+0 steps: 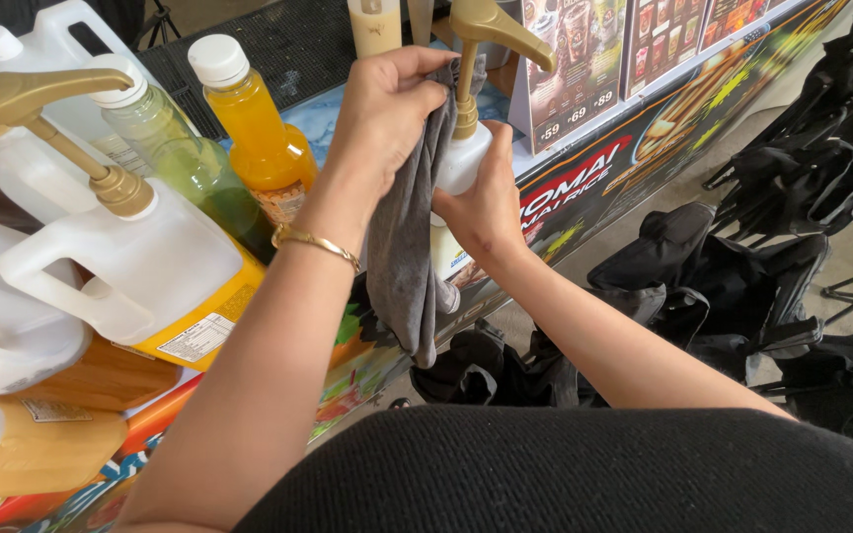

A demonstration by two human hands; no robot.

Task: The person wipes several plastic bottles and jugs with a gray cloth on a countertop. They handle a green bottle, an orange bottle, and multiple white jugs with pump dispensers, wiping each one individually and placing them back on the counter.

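My left hand (382,109) grips a grey cloth (407,237) and presses it against the neck of a white pump bottle (464,163) with a gold pump head. The cloth hangs down below the hand. My right hand (486,202) wraps around the body of that bottle from the right and holds it at the edge of the counter. A gold bracelet sits on my left wrist.
Large white jugs with gold pumps (120,247) stand at the left. A green bottle (175,148) and an orange bottle (259,128) with white caps stand behind them. Menu cards (575,69) lean at the back. Black folded chairs (742,276) crowd the floor on the right.
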